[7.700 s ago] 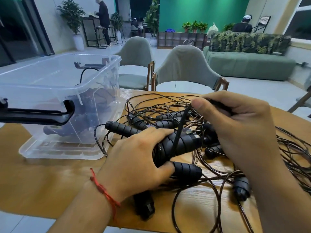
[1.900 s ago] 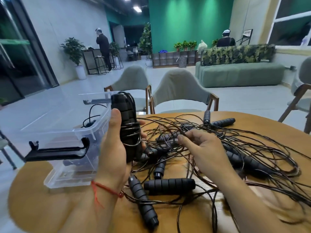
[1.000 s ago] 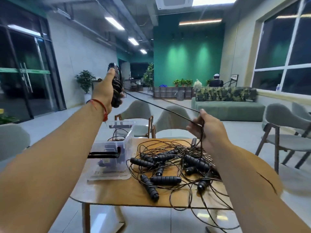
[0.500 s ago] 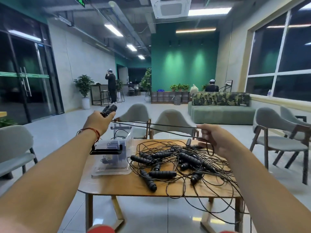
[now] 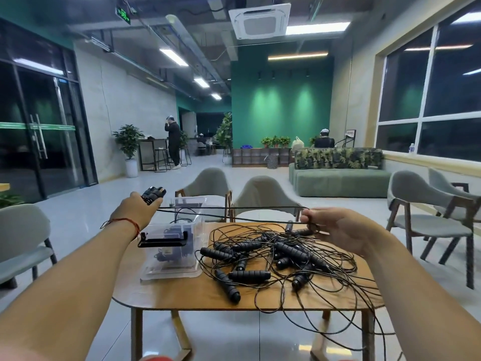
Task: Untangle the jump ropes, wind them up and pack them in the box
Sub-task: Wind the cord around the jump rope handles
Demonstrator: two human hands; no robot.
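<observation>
A heap of tangled black jump ropes (image 5: 270, 254) with ribbed handles lies on the wooden table (image 5: 182, 295). My left hand (image 5: 135, 212) grips a pair of black handles (image 5: 153, 194), raised above and left of the clear plastic box (image 5: 177, 246). Two strands of cord (image 5: 229, 213) run taut from those handles across to my right hand (image 5: 338, 230), which pinches the cord above the right side of the heap. The box stands on the table's left part with wound ropes inside and a black latch (image 5: 164, 239) at its near end.
Two grey chairs (image 5: 263, 196) stand behind the table, another chair (image 5: 23, 246) to the left and more chairs (image 5: 426, 212) to the right. Loose cord loops hang over the table's front right edge (image 5: 364, 321). A green sofa (image 5: 338, 178) and people are far behind.
I have stood back from the table. My left hand has come down from high up to just above the box, and the cord between my hands now runs nearly level.
</observation>
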